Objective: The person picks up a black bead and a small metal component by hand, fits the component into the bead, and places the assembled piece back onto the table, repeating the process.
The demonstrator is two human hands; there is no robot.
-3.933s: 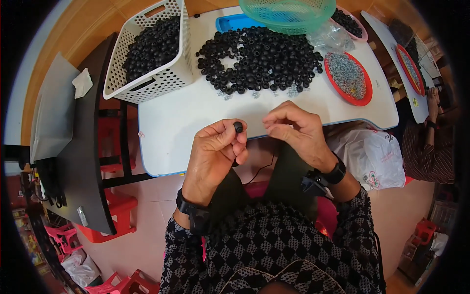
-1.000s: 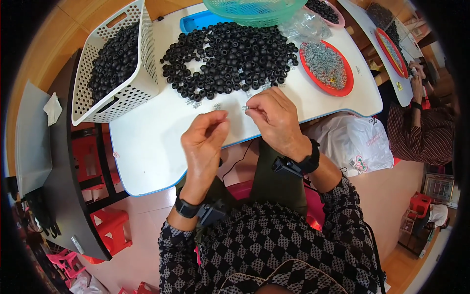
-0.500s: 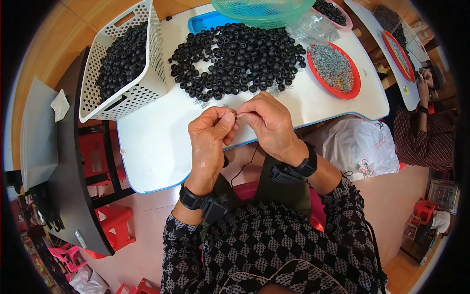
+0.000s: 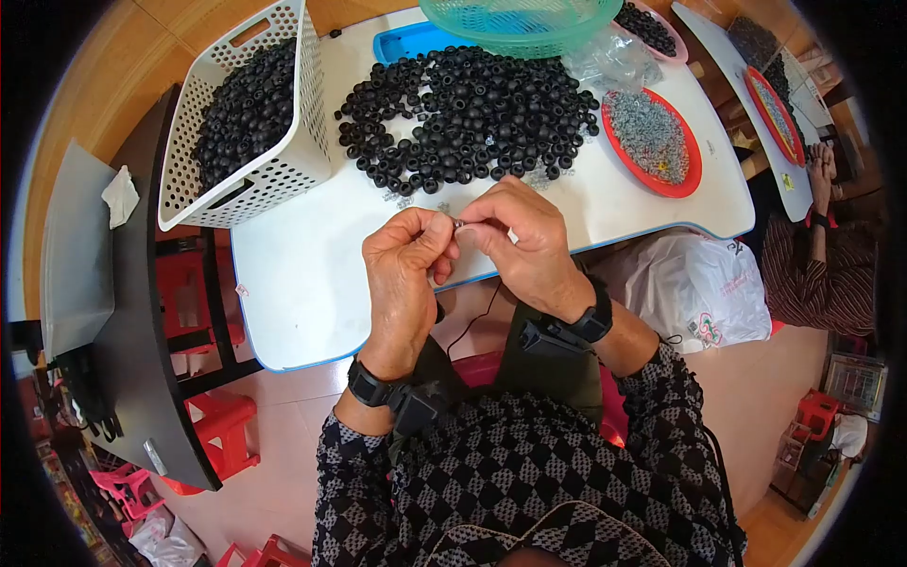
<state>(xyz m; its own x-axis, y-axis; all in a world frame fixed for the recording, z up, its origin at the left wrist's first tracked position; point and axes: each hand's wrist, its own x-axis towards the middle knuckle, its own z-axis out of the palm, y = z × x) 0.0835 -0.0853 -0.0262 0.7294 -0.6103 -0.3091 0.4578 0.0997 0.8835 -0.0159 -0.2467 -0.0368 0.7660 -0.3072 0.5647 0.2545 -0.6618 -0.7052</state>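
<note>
My left hand (image 4: 408, 253) and my right hand (image 4: 518, 234) meet fingertip to fingertip above the white table's near edge. Between their pinched thumbs and forefingers is a tiny dark, metallic-looking piece (image 4: 458, 224); its kind is too small to make out. Just beyond my fingers spreads a heap of black hollow bead-like caps (image 4: 501, 109), with some small clear pieces by its near side. To the right, a red oval plate (image 4: 694, 175) holds a pile of small silvery-grey parts (image 4: 647, 132).
A white perforated basket (image 4: 307, 142) full of black caps stands at the left. Behind the heap are a blue tray (image 4: 406, 42), a green basket (image 4: 529, 38) and a clear bag (image 4: 614, 61). A white plastic bag (image 4: 699, 283) sits beside the table; another person (image 4: 817, 269) works far right.
Both hands keep pinching the tiny piece, their fingers shifting slightly. The view has moved a little. At far right, the other person's hands have come closer together.
</note>
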